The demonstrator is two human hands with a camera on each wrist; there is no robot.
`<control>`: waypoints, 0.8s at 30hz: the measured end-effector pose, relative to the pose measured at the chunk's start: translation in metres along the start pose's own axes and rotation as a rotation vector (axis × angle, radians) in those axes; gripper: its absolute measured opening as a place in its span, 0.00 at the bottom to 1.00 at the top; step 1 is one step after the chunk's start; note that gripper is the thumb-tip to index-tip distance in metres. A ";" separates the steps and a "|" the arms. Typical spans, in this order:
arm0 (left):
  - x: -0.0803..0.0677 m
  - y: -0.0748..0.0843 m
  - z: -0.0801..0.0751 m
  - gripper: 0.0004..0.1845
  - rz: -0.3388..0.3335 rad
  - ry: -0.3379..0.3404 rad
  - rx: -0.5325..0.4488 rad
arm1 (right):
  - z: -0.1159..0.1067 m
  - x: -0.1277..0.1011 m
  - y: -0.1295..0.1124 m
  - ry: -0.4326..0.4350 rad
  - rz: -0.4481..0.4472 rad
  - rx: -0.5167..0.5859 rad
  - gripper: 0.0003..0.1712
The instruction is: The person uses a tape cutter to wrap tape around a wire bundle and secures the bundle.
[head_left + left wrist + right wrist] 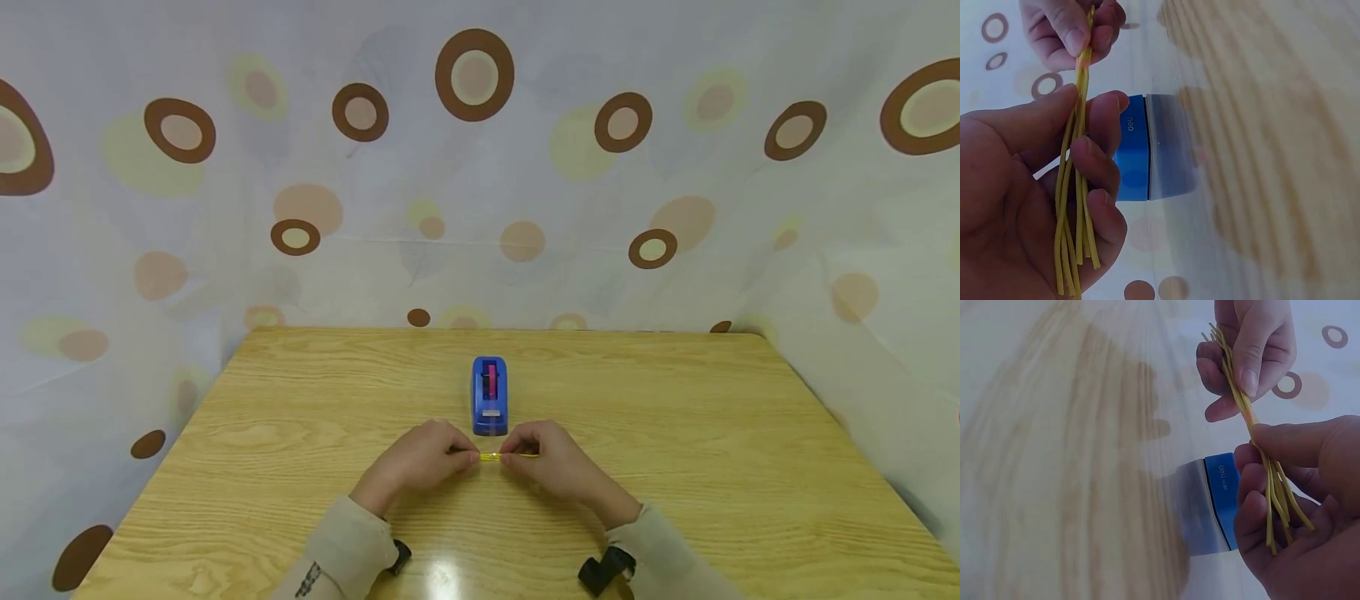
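Hands pinching yellow strand bundle above desk

Head view: left hand (420,460) and right hand (551,461) pinching bundle (501,456) before blue tape dispenser (489,396) on desk (300,433). Wrist views: strands (1075,187) gripped by curled fingers (1254,512).

The thin strands (501,456) are yellow. Just behind them, the tape dispenser (490,395) is blue with a pink roll and a grey front. The counter (675,467) is light wood grain. The curtain (480,167) behind the dispenser is white with brown, tan and pale-yellow circles. The sleeves (341,550) are beige.
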State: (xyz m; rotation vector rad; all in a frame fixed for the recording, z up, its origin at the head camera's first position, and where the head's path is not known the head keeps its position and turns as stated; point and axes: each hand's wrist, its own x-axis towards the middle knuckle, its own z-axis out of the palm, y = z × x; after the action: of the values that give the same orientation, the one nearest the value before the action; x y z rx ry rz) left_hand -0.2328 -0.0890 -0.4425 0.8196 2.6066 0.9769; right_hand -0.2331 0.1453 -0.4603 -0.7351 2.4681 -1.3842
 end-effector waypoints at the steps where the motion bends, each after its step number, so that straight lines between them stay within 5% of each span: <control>1: 0.000 0.000 0.000 0.12 0.005 -0.008 0.004 | 0.000 0.000 0.000 0.006 -0.002 -0.005 0.03; 24: 0.003 -0.003 0.000 0.05 -0.009 0.126 0.055 | -0.004 0.005 -0.005 0.044 -0.025 -0.033 0.08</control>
State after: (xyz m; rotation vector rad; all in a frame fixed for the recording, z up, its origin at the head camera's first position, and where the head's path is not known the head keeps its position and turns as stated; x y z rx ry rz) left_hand -0.2367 -0.0896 -0.4446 0.7820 2.7530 0.9885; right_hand -0.2372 0.1439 -0.4536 -0.7534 2.5295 -1.3863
